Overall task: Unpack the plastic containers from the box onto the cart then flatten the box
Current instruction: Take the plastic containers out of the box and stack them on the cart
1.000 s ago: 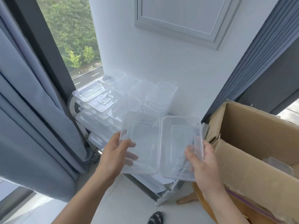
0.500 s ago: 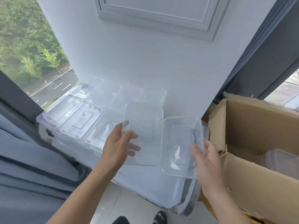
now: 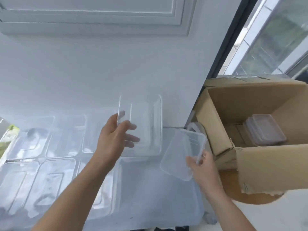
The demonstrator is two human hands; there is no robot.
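Observation:
My left hand (image 3: pixel 115 139) grips a clear plastic container (image 3: pixel 145 125) by its left rim, holding it above the back of the white cart top (image 3: pixel 158 197). My right hand (image 3: pixel 201 167) holds a second clear container (image 3: pixel 181 154), tilted, over the cart's right end. Several clear containers (image 3: pixel 50 147) lie in rows on the cart to the left. The open cardboard box (image 3: pixel 266 165) stands to the right, with a stack of lidded containers (image 3: pixel 265 129) inside it.
A white wall with a framed panel (image 3: pixel 100 19) rises right behind the cart. A window with a dark frame (image 3: pixel 233 39) is at the upper right. The box rests on a round wooden surface (image 3: pixel 233 192).
My view has swung right and closer to the cart. My left hand has carried its container up and back; my right hand's container has tilted and dropped lower on the right.

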